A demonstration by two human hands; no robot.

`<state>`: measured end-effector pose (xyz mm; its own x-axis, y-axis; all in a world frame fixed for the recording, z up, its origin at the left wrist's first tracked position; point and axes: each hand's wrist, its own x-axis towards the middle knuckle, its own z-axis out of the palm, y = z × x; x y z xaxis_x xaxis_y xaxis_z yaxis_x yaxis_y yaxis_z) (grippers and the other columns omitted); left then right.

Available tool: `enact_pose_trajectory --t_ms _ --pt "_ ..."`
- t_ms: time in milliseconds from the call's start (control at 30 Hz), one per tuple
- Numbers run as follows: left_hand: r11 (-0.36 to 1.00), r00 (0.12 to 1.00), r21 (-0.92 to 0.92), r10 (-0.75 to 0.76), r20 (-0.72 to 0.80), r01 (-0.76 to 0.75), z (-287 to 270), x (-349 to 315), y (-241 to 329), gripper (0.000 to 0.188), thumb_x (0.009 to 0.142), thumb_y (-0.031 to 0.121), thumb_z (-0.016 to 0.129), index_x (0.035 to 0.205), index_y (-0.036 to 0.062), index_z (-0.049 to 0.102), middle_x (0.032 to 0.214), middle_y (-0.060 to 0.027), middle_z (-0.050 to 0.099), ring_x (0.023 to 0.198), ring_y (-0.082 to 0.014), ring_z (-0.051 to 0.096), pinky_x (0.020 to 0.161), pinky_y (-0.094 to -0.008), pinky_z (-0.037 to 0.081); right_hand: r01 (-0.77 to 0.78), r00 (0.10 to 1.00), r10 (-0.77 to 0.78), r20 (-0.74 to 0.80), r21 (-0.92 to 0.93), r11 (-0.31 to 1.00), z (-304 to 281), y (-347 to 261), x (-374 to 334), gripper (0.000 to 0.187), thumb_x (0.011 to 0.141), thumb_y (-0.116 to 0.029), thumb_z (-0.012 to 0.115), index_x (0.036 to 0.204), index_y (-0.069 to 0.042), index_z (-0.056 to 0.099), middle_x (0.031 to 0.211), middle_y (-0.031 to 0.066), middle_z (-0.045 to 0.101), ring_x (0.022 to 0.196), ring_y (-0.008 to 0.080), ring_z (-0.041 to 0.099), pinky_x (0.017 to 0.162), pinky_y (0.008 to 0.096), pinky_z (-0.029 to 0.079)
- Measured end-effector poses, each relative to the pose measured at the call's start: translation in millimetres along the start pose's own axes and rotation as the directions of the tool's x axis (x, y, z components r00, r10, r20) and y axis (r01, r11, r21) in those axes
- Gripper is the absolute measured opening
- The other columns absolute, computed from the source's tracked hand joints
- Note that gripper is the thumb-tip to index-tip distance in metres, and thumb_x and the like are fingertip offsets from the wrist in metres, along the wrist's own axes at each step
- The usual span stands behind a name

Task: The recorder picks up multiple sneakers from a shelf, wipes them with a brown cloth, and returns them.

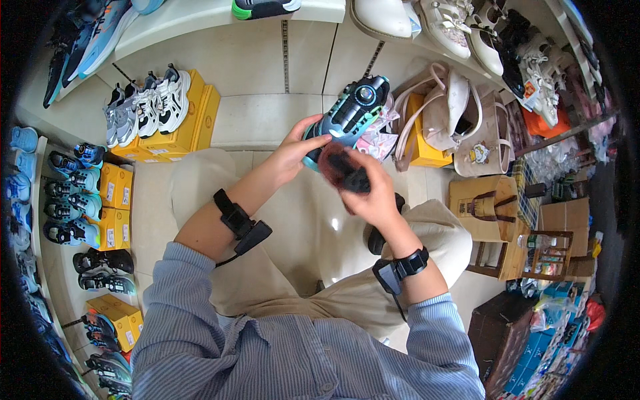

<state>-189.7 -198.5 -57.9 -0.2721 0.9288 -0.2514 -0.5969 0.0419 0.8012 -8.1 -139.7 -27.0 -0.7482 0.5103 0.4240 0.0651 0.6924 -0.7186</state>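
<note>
My left hand (293, 155) grips the heel end of a teal and black sneaker (350, 113) with a round dial on top, held up over my lap. My right hand (373, 193) holds a dark reddish-brown brush or cloth (341, 168) pressed against the sneaker's side. Both wrists carry black straps. I sit with beige trousers (293, 253) under the hands.
Yellow shoe boxes (180, 133) with grey and white sneakers (150, 107) stand at the left. Rows of blue sneakers line the far left. Beige handbags (460, 127) and a wooden stool (500, 227) sit at the right. White shoes (453, 27) fill the upper shelf.
</note>
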Motion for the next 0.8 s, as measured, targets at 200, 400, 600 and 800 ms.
enact_pose_trajectory --t_ms 200,400,600,800 --pt "0.965 0.996 0.248 0.088 -0.005 -0.084 8.3 2.7 -0.6 0.053 0.072 0.011 0.069 0.119 0.0096 0.044 0.105 -0.0065 0.055 0.093 -0.0138 0.054 0.078 -0.0282 0.045 -0.060 0.997 0.062 -0.035 0.054 0.997 -1.0 -1.5 1.2 0.055 0.062 -0.008 0.065 0.113 -0.004 0.048 0.100 0.0161 0.057 0.092 0.0314 0.057 0.080 0.0367 0.045" --pt "0.903 0.982 0.388 0.182 0.038 -0.183 10.0 3.4 -4.0 0.052 0.067 0.011 0.073 0.113 0.0062 0.049 0.107 -0.0073 0.053 0.097 -0.0142 0.052 0.082 -0.0281 0.044 -0.221 0.932 0.270 -0.240 0.213 0.952 -17.5 14.9 9.3 0.047 0.069 -0.006 0.064 0.112 -0.001 0.048 0.103 0.0172 0.058 0.095 0.0242 0.058 0.081 0.0311 0.044" --pt "0.828 0.952 0.485 0.305 0.033 -0.282 8.1 6.5 -7.4 0.059 0.063 0.013 0.075 0.115 0.0054 0.047 0.109 -0.0098 0.052 0.100 -0.0170 0.050 0.086 -0.0295 0.041 -0.288 0.874 0.332 -0.356 0.173 0.942 -38.4 30.0 14.9 0.046 0.068 -0.008 0.064 0.111 0.000 0.049 0.100 0.0182 0.058 0.094 0.0271 0.058 0.082 0.0323 0.044" --pt "0.628 0.912 0.703 0.404 0.071 -0.334 -0.8 6.9 -11.2 0.063 0.062 0.016 0.074 0.117 0.0071 0.044 0.112 -0.0134 0.050 0.105 -0.0247 0.049 0.090 -0.0331 0.038 -0.239 0.886 0.079 -0.458 -0.302 0.923 -49.6 22.6 19.2 0.052 0.065 -0.009 0.066 0.113 -0.003 0.049 0.101 0.0165 0.057 0.093 0.0302 0.057 0.080 0.0350 0.044"
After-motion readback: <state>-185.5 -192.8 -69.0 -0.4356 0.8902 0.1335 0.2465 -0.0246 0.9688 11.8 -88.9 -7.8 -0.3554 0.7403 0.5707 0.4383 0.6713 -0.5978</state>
